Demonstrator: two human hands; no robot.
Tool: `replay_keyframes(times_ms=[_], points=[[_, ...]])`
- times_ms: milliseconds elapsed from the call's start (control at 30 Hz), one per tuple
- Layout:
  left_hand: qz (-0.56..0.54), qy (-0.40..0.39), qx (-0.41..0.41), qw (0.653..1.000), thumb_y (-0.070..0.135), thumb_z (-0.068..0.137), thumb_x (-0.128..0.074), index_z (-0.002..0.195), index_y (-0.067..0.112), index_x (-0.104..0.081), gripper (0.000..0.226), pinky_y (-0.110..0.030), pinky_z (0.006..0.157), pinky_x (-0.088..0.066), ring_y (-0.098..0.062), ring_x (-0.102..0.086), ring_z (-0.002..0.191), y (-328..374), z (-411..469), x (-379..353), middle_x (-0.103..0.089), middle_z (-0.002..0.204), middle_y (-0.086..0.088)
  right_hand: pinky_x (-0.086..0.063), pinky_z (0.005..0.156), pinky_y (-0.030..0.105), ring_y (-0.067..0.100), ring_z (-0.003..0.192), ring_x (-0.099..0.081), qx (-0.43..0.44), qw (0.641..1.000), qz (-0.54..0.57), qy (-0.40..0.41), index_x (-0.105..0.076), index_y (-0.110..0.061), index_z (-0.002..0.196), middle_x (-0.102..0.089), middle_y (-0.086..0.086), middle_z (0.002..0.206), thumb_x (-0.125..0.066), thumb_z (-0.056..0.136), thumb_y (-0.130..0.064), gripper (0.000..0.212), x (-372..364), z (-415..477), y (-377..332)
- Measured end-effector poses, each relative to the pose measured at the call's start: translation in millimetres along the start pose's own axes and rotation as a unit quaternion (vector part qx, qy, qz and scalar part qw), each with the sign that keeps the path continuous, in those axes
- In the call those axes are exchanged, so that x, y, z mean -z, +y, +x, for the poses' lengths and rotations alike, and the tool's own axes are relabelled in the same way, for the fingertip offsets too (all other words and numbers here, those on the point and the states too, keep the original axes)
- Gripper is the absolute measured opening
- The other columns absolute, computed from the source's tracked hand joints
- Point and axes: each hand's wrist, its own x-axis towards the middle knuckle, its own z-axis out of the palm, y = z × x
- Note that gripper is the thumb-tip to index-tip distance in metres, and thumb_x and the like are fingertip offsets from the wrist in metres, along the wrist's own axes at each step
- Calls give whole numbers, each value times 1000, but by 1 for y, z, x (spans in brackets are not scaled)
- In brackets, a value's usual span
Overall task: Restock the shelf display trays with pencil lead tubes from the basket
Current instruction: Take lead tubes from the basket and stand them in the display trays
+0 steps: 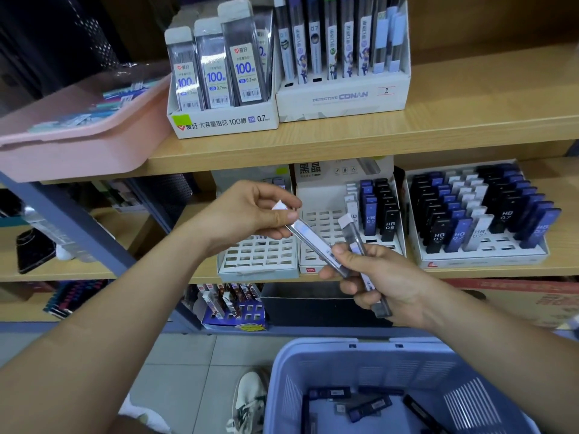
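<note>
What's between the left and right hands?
A clear lead tube bridges them, head view: left hand pinches its top, right hand grips its lower end.

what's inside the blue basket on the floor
A handful of dark and blue pencil lead tubes lie loose on the bottom of the blue basket. Its far right corner is hidden under the right forearm, and its near end runs out of frame.

Both forearms extended, left grip [247, 214] pinches a tube [305, 234] that right grip [385, 283] also clasps.
</note>
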Motion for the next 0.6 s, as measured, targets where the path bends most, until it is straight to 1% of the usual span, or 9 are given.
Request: replay_keyframes(times_ms=[67,167,200,267,333,400,467,533,600], points=[[19,37,3,999,5,76,-71,100,6,-68,24,-19,63,-56,-18,-70,69,-2,-3,9,-72,81,-15,-24,35,14,10,50,-45,-3,1000,-5,15,-63,-13,107,-75,13,96,-65,89,-30,25,-3,4,1],[102,125,-9,987,4,79,-72,89,8,-70,11,-19,63,-55,-20,-70,68,-12,-5,31,-70,85,-20,-25,37,16,12,53,-47,-20,999,-21,43,-64,-17,112,-75,11,98,-66,91,-34,27,-5,8,1],[165,151,-16,974,6,80,-72,85,12,-71,7,-23,63,-56,-18,-69,66,-17,-5,39,-69,82,-17,-26,39,18,13,55,-48,-25,998,-22,46,-63,-18,115,-75,10,97,-64,92,-33,28,-5,10,1],[327,181,-28,927,16,81,-74,82,19,-70,5,-31,66,-54,-20,-66,68,-28,-7,49,-69,77,-13,-29,46,22,14,59,-50,-29,998,-27,41,-63,-18,119,-74,10,95,-60,96,-29,26,-9,11,1],[411,198,-45,889,22,80,-75,86,20,-71,7,-28,65,-47,-19,-59,72,-36,-8,51,-67,77,-7,-33,51,24,16,60,-54,-24,999,-35,31,-64,-22,118,-74,10,95,-54,99,-30,23,-14,12,3],[426,218,-62,876,22,81,-74,92,19,-72,11,-23,67,-40,-14,-55,74,-41,-8,51,-66,81,-1,-35,48,23,17,59,-58,-18,998,-55,19,-64,-31,117,-75,11,98,-50,99,-38,24,-17,12,5],[433,234,-78,867,20,83,-72,94,18,-72,11,-20,71,-37,-11,-54,77,-44,-7,51,-66,84,0,-29,41,18,15,53,-54,-17,996,-86,23,-63,-35,116,-75,11,99,-50,97,-46,25,-20,12,6],[436,238,-91,863,20,84,-72,95,17,-73,12,-21,73,-39,-11,-56,81,-48,-5,52,-68,88,0,-22,39,17,12,47,-46,-24,994,-98,38,-63,-33,113,-75,10,93,-51,97,-49,26,-22,14,5],[444,227,-98,861,19,84,-71,96,16,-73,12,-23,76,-44,-13,-60,84,-52,-3,52,-70,90,-1,-21,39,17,11,45,-42,-30,995,-83,48,-64,-28,113,-72,8,83,-49,99,-46,27,-23,16,5]])
